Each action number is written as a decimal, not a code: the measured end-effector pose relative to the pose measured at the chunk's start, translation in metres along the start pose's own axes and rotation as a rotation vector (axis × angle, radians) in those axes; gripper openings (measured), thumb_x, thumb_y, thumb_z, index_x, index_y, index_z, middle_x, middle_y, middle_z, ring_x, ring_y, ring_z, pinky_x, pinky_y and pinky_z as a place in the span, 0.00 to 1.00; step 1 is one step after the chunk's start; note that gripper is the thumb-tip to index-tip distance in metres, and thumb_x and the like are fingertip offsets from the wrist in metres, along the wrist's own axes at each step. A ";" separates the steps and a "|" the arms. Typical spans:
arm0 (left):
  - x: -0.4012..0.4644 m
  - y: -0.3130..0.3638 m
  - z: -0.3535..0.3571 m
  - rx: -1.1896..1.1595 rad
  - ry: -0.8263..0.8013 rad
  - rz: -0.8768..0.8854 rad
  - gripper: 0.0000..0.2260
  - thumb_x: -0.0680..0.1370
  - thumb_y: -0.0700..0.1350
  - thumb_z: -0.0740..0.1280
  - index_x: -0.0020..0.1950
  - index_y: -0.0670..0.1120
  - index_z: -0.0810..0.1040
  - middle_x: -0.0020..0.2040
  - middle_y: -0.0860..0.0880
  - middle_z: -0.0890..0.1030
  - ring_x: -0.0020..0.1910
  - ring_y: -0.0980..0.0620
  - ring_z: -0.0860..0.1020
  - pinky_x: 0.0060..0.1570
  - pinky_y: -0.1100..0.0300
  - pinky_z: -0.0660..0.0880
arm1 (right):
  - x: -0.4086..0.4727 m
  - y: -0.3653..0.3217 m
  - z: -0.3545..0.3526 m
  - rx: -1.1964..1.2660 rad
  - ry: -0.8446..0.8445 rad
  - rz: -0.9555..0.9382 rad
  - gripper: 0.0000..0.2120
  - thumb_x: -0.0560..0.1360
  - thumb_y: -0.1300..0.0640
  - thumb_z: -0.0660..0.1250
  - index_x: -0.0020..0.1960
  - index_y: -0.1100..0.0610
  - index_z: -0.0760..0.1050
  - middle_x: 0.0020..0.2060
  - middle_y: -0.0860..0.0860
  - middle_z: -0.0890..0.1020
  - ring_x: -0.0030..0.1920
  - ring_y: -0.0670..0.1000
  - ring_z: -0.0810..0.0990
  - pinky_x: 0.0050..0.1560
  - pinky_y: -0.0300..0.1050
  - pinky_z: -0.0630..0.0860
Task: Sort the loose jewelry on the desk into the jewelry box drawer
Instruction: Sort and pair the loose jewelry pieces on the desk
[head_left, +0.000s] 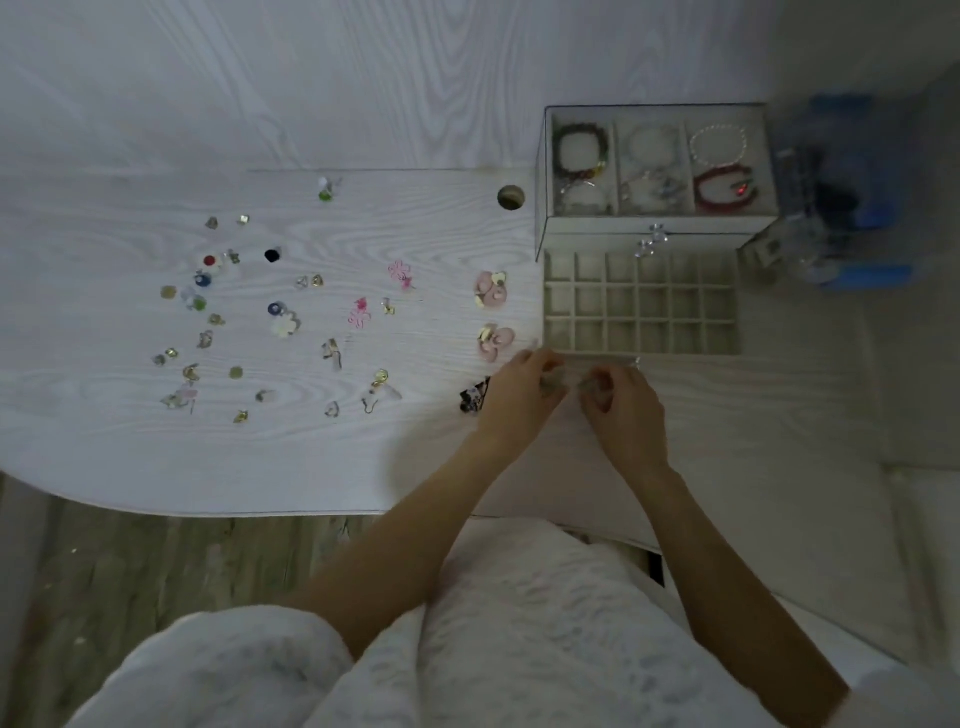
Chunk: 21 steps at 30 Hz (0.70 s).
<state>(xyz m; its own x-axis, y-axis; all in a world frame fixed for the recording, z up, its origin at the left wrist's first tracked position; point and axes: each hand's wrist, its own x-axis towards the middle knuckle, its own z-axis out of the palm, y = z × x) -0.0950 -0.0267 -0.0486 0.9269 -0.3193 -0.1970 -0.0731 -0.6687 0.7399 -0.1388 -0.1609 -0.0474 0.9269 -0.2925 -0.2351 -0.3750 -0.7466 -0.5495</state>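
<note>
A clear jewelry box (655, 228) stands at the desk's right, bracelets visible through its lid. Its drawer (641, 303), a grid of small empty compartments, is pulled out toward me. Just in front of the drawer, my left hand (522, 389) and my right hand (621, 405) are close together, each pinching a small pale piece of jewelry between curled fingers; the pieces are too blurred to name. Several loose earrings and charms (283, 317) lie scattered across the desk to the left. Two pink flower pieces (493, 291) (496, 340) lie beside the drawer.
A dark clip-like piece (474, 397) lies by my left wrist. A cable hole (511, 197) sits in the desk left of the box. Blue and clear containers (836, 197) stand right of the box. The desk's front edge (234, 512) curves near my lap.
</note>
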 end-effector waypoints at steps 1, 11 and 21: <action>-0.001 0.000 0.001 0.019 0.004 -0.007 0.13 0.72 0.41 0.70 0.55 0.41 0.77 0.52 0.42 0.79 0.45 0.44 0.79 0.44 0.56 0.73 | 0.000 0.002 -0.003 0.012 -0.003 0.000 0.12 0.75 0.56 0.67 0.56 0.59 0.75 0.51 0.57 0.78 0.47 0.56 0.78 0.43 0.42 0.67; 0.004 0.004 0.003 0.343 -0.060 -0.015 0.16 0.69 0.34 0.66 0.56 0.37 0.74 0.52 0.37 0.75 0.45 0.37 0.76 0.39 0.49 0.72 | 0.006 -0.001 -0.002 0.044 -0.077 -0.056 0.17 0.72 0.64 0.67 0.61 0.62 0.74 0.58 0.60 0.75 0.55 0.60 0.76 0.53 0.49 0.72; 0.004 0.004 0.002 0.296 -0.027 0.041 0.15 0.71 0.34 0.65 0.58 0.38 0.75 0.48 0.37 0.78 0.39 0.36 0.77 0.33 0.53 0.68 | 0.010 -0.008 0.012 0.051 -0.054 -0.213 0.17 0.70 0.71 0.63 0.57 0.62 0.76 0.53 0.59 0.79 0.53 0.59 0.77 0.52 0.46 0.71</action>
<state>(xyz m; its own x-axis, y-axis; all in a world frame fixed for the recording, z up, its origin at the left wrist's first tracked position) -0.0926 -0.0325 -0.0476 0.9112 -0.3653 -0.1902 -0.2186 -0.8204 0.5284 -0.1261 -0.1507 -0.0548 0.9837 -0.0973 -0.1513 -0.1719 -0.7565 -0.6310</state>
